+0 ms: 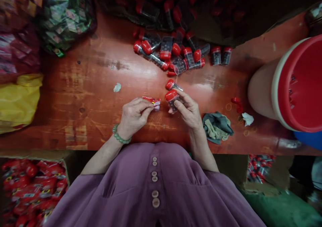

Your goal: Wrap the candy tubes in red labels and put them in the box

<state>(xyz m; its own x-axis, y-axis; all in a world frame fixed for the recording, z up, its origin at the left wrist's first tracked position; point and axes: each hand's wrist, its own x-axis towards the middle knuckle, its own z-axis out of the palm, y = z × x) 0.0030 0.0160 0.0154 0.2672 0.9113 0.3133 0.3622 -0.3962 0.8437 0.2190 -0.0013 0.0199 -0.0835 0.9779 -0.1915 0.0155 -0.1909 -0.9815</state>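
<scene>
Red, scuffed tabletop (83, 76) bears red-capped bottles (166, 47) and a bucket (263, 86).

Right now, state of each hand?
Left hand: pinched closed at the red printed packet; exact hold unclear.
Right hand: closed, holding a red-capped container.

I wear the one camera on my head; it looks forward and steeply down past my purple shirt (130, 183), close above the tabletop (83, 82), with my left hand (136, 114) and right hand (189, 111) near mid-view.
</scene>
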